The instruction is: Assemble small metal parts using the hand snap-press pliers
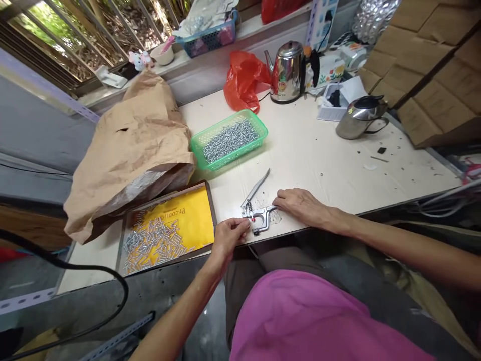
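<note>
A pair of silver snap-fastener pliers [267, 211] lies on the table near its front edge, the long lever raised away from the frame. My right hand [298, 203] has its fingers closed on the end of the fixed handle. At the other side, my left hand [230, 234] pinches with thumb and forefinger just beside the jaw, by a small red part. What sits between those fingertips is too small to make out. Left of that hand, a shallow tray [211, 210] with a yellow lining holds many small metal springs or pins [154, 240].
Behind the pliers stands a green basket [197, 145] full of similar metal pieces. A brown paper bag [128, 135] leans over the tray. Farther back are a red plastic bag [244, 80], a steel kettle [288, 75], a metal pitcher [355, 120] and cardboard boxes [432, 65].
</note>
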A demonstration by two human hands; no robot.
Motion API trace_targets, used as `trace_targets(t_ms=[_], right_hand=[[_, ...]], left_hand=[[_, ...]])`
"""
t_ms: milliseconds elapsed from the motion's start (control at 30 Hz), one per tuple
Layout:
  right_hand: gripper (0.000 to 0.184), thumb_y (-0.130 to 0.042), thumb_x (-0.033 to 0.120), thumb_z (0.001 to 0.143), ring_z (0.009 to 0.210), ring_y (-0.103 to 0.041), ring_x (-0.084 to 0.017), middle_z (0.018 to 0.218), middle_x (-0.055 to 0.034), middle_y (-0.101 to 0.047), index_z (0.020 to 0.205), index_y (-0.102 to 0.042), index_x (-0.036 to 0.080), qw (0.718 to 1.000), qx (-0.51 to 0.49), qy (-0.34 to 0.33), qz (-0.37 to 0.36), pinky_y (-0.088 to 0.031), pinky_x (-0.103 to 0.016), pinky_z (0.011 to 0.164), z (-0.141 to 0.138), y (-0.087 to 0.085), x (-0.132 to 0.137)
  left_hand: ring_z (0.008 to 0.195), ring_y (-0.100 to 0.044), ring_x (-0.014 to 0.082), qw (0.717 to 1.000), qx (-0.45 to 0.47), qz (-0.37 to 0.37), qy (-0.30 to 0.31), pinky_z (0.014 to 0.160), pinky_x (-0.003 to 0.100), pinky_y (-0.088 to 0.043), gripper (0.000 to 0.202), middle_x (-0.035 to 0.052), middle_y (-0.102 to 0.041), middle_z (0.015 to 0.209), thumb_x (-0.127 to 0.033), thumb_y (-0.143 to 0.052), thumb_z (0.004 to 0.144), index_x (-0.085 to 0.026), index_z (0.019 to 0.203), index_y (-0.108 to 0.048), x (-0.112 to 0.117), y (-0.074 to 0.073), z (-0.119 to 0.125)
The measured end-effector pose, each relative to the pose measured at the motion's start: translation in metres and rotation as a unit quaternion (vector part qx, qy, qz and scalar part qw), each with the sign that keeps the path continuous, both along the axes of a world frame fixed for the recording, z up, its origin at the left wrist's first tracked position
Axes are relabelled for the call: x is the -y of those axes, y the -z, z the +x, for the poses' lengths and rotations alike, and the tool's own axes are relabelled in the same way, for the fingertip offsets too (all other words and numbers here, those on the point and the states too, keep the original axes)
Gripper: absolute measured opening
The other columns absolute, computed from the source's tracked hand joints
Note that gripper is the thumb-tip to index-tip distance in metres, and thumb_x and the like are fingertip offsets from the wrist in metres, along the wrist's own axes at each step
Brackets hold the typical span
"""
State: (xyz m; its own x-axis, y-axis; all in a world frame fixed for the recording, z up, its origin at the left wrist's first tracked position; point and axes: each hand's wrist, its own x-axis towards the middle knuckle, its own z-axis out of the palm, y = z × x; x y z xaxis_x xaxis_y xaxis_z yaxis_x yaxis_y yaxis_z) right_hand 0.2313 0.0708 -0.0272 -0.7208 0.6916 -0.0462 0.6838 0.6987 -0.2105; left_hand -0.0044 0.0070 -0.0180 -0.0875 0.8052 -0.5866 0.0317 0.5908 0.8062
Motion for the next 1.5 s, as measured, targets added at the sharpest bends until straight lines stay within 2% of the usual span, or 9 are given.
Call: trace_targets(t_ms=[100,367,567,833,967,1133,1333,1433,1500], right_hand=[[0.017,-0.043,0.015,0.095,0.077,-0.050,-0.016,0.092,-0.0057,-0.057,0.093,-0.059,0.018,1.000,0.004,0.003,-0.006,-0.030,-0.029,0.065,0.001,-0.004,0.002],[0.017,-0.043,0.010,0.092,0.081,-0.050,-0.018,0.098,-0.0082,-0.058,0.096,-0.058,0.017,0.999,0.032,0.013,-0.018,-0.030,-0.030,0.066,-0.003,-0.015,0.006],[0.018,-0.042,0.010,0.092,0.083,-0.051,-0.019,0.100,-0.0097,-0.058,0.098,-0.058,0.016,0.998,0.049,0.022,-0.015,-0.030,-0.030,0.066,-0.006,-0.015,0.008],[0.017,-0.042,0.013,0.094,0.079,-0.050,-0.018,0.097,-0.0085,-0.057,0.097,-0.058,0.016,0.999,0.032,0.023,0.004,-0.028,-0.030,0.064,-0.006,-0.005,0.006],[0.017,-0.041,0.012,0.094,0.080,-0.051,-0.017,0.097,-0.0087,-0.057,0.097,-0.057,0.016,0.999,0.027,0.028,0.008,-0.029,-0.030,0.063,-0.006,-0.004,0.007],[0.017,-0.040,0.012,0.094,0.082,-0.051,-0.018,0.097,-0.0089,-0.057,0.096,-0.057,0.016,0.999,0.028,0.024,0.002,-0.030,-0.031,0.065,-0.006,-0.008,0.009],[0.018,-0.041,0.012,0.094,0.084,-0.053,-0.020,0.098,-0.0077,-0.056,0.098,-0.057,0.017,0.999,0.021,0.030,-0.001,-0.035,-0.031,0.067,-0.007,-0.004,0.008],[0.014,-0.050,0.024,0.093,0.088,-0.054,-0.020,0.107,-0.0096,-0.055,0.103,-0.058,0.017,0.999,-0.005,0.030,-0.033,-0.039,-0.030,0.068,-0.003,-0.004,0.000],[0.032,-0.062,0.039,0.087,0.100,-0.052,-0.024,0.121,-0.0135,-0.051,0.110,-0.057,0.017,0.999,-0.030,0.017,-0.031,-0.042,-0.034,0.077,0.000,-0.006,-0.010]], left_hand=[[0.042,-0.037,0.0033,1.000,0.004,-0.007,0.005,0.040,0.017,-0.027,0.046,-0.0045,-0.050,0.051,-0.050,-0.082,0.053,-0.011,0.072,-0.066,-0.001,0.004,0.006],[0.034,-0.030,0.0028,0.999,-0.026,-0.009,0.033,0.035,0.019,-0.018,0.041,-0.0069,-0.043,0.042,-0.051,-0.077,0.058,-0.013,0.064,-0.061,0.000,0.001,0.015],[0.032,-0.032,0.0042,0.989,-0.089,-0.038,0.109,0.034,0.019,-0.020,0.035,-0.0049,-0.046,0.039,-0.046,-0.070,0.066,-0.014,0.059,-0.059,-0.006,0.005,0.008],[0.029,-0.032,0.0037,0.971,-0.112,-0.117,0.178,0.035,0.018,-0.019,0.033,-0.0036,-0.046,0.034,-0.036,-0.066,0.076,-0.013,0.055,-0.056,-0.021,-0.002,0.008],[0.028,-0.035,0.0032,0.970,-0.097,-0.146,0.168,0.034,0.017,-0.020,0.031,-0.0036,-0.049,0.037,-0.035,-0.065,0.079,-0.013,0.059,-0.058,-0.021,-0.002,0.008],[0.028,-0.037,0.0024,0.973,-0.064,-0.159,0.157,0.031,0.016,-0.019,0.030,-0.0038,-0.053,0.042,-0.036,-0.071,0.074,-0.012,0.061,-0.058,-0.022,0.000,0.007],[0.029,-0.041,0.0019,0.980,-0.037,-0.146,0.130,0.030,0.015,-0.024,0.026,-0.0031,-0.057,0.047,-0.031,-0.071,0.075,-0.011,0.063,-0.058,-0.019,-0.001,0.008],[0.030,-0.042,0.0022,0.983,-0.041,-0.139,0.113,0.030,0.014,-0.026,0.026,-0.0035,-0.056,0.046,-0.030,-0.069,0.076,-0.011,0.063,-0.058,-0.015,-0.001,0.010],[0.030,-0.042,0.0024,0.984,-0.043,-0.138,0.101,0.030,0.014,-0.026,0.025,-0.0034,-0.057,0.048,-0.030,-0.069,0.076,-0.011,0.064,-0.059,-0.013,-0.001,0.012]])
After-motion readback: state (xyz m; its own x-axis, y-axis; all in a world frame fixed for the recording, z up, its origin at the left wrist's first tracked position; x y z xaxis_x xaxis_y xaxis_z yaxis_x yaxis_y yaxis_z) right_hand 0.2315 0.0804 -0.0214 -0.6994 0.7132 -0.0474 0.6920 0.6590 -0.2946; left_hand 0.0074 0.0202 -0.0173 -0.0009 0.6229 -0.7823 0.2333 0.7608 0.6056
